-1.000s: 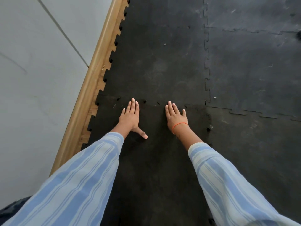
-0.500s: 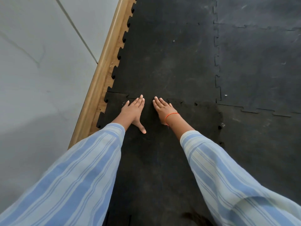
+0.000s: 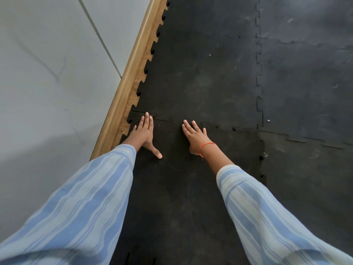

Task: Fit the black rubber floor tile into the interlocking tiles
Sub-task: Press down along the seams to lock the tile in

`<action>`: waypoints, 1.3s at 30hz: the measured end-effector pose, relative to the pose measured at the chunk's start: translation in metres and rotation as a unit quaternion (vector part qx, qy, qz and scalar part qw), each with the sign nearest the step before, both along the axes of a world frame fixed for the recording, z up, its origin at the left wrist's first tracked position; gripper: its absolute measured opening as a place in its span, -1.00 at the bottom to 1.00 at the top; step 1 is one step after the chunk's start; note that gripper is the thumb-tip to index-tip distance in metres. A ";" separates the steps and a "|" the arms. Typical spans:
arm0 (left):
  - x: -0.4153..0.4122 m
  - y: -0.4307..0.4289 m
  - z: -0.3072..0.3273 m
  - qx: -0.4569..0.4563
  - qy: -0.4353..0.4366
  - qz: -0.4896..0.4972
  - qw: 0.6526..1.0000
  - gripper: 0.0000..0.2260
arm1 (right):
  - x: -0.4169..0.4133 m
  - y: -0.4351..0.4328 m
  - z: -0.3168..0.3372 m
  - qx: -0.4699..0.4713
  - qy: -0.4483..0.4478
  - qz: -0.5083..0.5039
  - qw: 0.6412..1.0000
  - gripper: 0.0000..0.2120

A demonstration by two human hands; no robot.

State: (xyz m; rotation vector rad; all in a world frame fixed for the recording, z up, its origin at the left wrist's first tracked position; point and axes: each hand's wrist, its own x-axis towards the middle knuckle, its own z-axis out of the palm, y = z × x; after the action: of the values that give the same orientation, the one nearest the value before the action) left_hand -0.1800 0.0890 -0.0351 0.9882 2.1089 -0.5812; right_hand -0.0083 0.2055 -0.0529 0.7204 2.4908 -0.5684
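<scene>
The black rubber floor tile [image 3: 183, 188] lies flat in the lower middle of the head view, its far toothed edge meeting the laid tile beyond [image 3: 200, 73]. My left hand [image 3: 144, 132] rests palm down on the tile's far left corner, fingers together and thumb spread. My right hand [image 3: 194, 135], with an orange thread at the wrist, presses flat near the middle of the same seam. Small gaps show between the teeth right of my right hand. Neither hand holds anything.
A wooden skirting board [image 3: 131, 77] runs along the tiles' left edge, with a grey wall [image 3: 47, 73] beyond it. More interlocked black tiles [image 3: 305, 83] cover the floor on the right. My striped blue sleeves fill the bottom corners.
My hands have spread apart along the seam: the left slid towards the skirting-board corner and the right moved a little rightwards. Both stay flat on the tile.
</scene>
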 end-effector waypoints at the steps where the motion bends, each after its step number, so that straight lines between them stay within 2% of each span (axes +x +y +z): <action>1: 0.000 0.000 -0.001 0.002 0.001 -0.002 1.000 0.41 | 0.013 0.006 -0.001 0.003 0.010 -0.062 0.998 -0.17; 3: -0.001 0.001 -0.001 0.000 0.008 0.000 1.000 0.40 | 0.063 0.021 -0.006 0.042 0.013 -0.215 0.976 -0.12; 4: 0.000 0.002 -0.001 -0.001 0.012 0.006 1.000 0.39 | 0.094 0.025 -0.008 0.072 0.001 -0.259 0.963 -0.08; 6: 0.001 0.004 0.002 -0.004 0.017 0.023 1.000 0.38 | 0.144 0.024 -0.008 0.109 -0.025 -0.287 0.951 -0.04; 9: 0.014 0.011 0.008 -0.007 0.038 0.040 0.998 0.37 | 0.165 0.009 -0.007 0.094 -0.035 -0.307 0.946 -0.08; 11: 0.031 0.018 0.011 -0.002 0.047 0.021 0.999 0.30 | 0.167 0.002 -0.006 0.095 -0.038 -0.312 0.944 -0.09; 13: 0.058 0.027 0.013 0.010 0.014 -0.030 0.999 0.25 | 0.173 0.002 -0.002 0.096 -0.051 -0.295 0.949 -0.07; 17: 0.139 0.038 0.008 0.037 -0.062 -0.123 0.990 0.35 | 0.178 0.004 0.001 0.082 -0.063 -0.288 0.952 0.00; 20: 0.191 0.049 0.002 0.062 -0.065 -0.185 0.979 0.35 | 0.173 0.006 0.001 0.070 -0.055 -0.296 0.951 0.02; 29: 0.203 0.057 -0.001 0.049 -0.069 -0.199 0.976 0.35 | 0.175 0.025 0.005 0.043 -0.066 -0.271 0.959 0.07; 34: 0.205 0.054 -0.001 0.074 -0.049 -0.198 0.976 0.34 | 0.192 -0.018 -0.006 0.074 -0.020 -0.312 0.947 -0.08; 39: 0.217 0.048 -0.007 0.065 -0.053 -0.215 0.973 0.34 | 0.194 -0.012 -0.001 0.106 -0.063 -0.295 0.947 -0.03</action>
State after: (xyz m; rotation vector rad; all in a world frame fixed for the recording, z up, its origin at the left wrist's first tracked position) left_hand 0.0370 0.1368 -0.0420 1.5368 1.8627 -0.5867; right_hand 0.1855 0.1932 -0.0540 1.5602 2.2172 -0.4346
